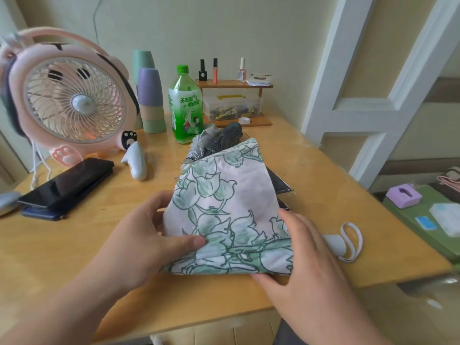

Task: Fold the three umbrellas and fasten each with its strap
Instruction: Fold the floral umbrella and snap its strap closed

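Observation:
A pink umbrella (225, 202) printed with green flowers lies collapsed on the wooden table (74, 245), its canopy loose and partly gathered. Its white handle (334, 242) with a wrist loop sticks out to the right. My left hand (146, 235) grips the canopy's left edge, thumb pressed on top of the cloth. My right hand (301, 250) holds the canopy's right side near the handle, fingers curled over the fabric. Behind it lies a grey umbrella (220, 139), bunched up, with dark fabric showing under the floral canopy. I see no third umbrella.
A pink desk fan (72, 100), stacked cups (150, 100), a green bottle (185, 105) and a small wooden shelf (234, 100) stand along the back. Two phones (67, 185) and a white handheld device (135, 160) lie at the left. The table's right edge drops off beside a green surface (423, 220).

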A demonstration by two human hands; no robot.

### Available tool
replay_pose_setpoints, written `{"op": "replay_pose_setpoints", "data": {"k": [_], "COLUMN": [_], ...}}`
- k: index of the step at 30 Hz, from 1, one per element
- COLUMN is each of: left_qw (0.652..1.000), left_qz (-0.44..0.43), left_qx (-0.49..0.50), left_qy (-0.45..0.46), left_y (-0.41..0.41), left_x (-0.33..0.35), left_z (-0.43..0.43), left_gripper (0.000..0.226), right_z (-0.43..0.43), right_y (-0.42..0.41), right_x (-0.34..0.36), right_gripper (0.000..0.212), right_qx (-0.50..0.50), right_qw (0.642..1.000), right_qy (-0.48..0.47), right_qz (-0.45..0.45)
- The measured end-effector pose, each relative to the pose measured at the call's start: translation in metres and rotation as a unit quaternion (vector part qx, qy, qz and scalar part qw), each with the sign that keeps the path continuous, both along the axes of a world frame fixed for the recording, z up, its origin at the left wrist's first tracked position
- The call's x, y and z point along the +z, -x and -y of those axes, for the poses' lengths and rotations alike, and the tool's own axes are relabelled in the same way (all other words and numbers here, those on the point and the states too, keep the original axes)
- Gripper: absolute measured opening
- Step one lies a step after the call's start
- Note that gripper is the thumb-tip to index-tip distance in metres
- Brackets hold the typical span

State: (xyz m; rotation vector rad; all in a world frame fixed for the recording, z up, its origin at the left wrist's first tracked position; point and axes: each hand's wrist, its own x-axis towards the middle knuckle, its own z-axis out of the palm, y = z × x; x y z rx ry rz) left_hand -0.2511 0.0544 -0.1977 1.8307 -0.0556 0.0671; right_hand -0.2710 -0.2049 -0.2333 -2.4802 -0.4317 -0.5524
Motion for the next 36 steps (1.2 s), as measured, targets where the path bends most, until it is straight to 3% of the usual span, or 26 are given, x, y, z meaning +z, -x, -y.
{"op": "replay_pose_setpoints", "data": {"k": [3,8,10,12,13,15,17,19,22,28,30,36], "left_qw": [0.997,0.978,0.93,0.859,0.826,0.776,0.755,0.749,0.747,0.779,0.787,0.756], "left_qz": [0.047,0.1,0.207,0.36,0.419,0.461,0.431,0.37,0.357,0.383,0.384,0.392], "left_qx": [0.013,0.06,0.139,0.158,0.115,0.0,-0.05,-0.066,-0.058,0.023,0.015,0.005], "left_qy": [-0.056,-0.175,-0.271,-0.327,-0.359,-0.431,-0.492,-0.546,-0.557,-0.496,-0.483,-0.525], "left_y": [0.014,0.028,0.036,0.048,0.053,0.058,0.053,0.047,0.045,0.041,0.038,0.036], "left_x": [-0.006,-0.015,-0.016,-0.017,-0.019,-0.032,-0.05,-0.058,-0.06,-0.058,-0.057,-0.065], "left_z": [0.0,-0.001,0.006,0.021,0.032,0.05,0.06,0.064,0.067,0.071,0.068,0.068], "left_gripper": [0.08,0.101,0.099,0.068,0.046,0.025,0.047,0.076,0.09,0.067,0.063,0.068], "right_z": [0.003,0.006,0.007,0.007,0.008,0.01,0.012,0.015,0.024,0.042,0.048,0.065], "right_y": [-0.004,-0.004,-0.004,-0.005,-0.006,-0.006,-0.005,-0.001,0.004,-0.009,-0.013,-0.065], "right_x": [0.001,0.0,-0.002,-0.003,-0.003,0.0,0.004,0.014,0.032,0.046,0.051,0.083], "right_gripper": [0.098,0.077,0.07,0.066,0.066,0.07,0.076,0.079,0.068,0.019,0.017,0.014], "right_qx": [-0.012,-0.003,0.009,0.021,0.025,0.029,0.033,0.024,0.024,0.043,0.029,-0.035], "right_qw": [0.999,0.997,0.997,0.997,0.997,0.998,0.999,0.999,0.993,0.979,0.982,0.988], "right_qy": [0.019,0.017,0.006,-0.001,-0.002,-0.008,-0.016,-0.022,-0.038,-0.128,-0.121,-0.117], "right_qz": [0.043,0.074,0.072,0.072,0.069,0.048,0.018,-0.021,-0.109,-0.15,-0.143,-0.097]}}
